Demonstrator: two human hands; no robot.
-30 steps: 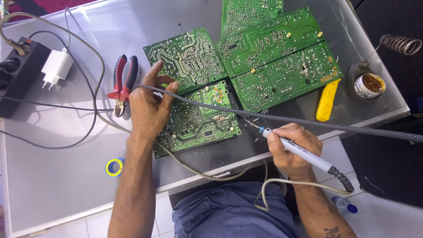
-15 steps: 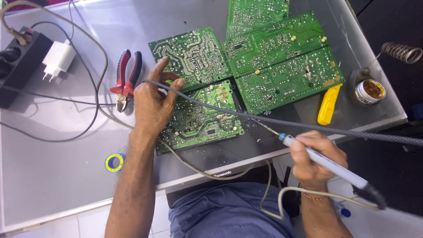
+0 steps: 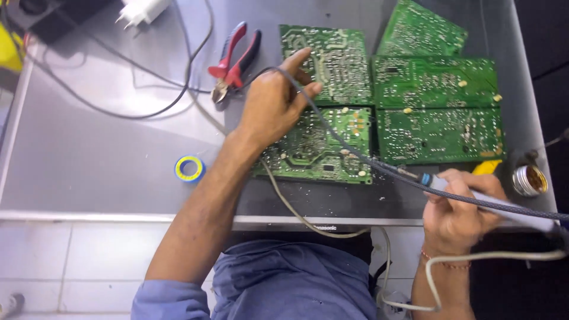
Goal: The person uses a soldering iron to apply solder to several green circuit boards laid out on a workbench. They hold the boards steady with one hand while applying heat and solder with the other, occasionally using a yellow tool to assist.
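Grey metal table (image 3: 106,154) bearing five green circuit boards.
Left hand (image 3: 269,106) is pinching one braided cable (image 3: 332,133) over the nearest board (image 3: 320,151); right hand (image 3: 459,210), at four o'clock, is gripping one soldering iron (image 3: 474,198).

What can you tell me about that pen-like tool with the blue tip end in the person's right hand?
The soldering iron is a slim, pale, pen-shaped tool with a blue collar and a thin metal tip pointing left toward the nearest green circuit board. It lies nearly level, slightly tilted, over the grey table's front edge. The right hand grips its handle with the fingers wrapped around it. Whether the tip touches the board cannot be told. A grey braided cable crosses just above it.
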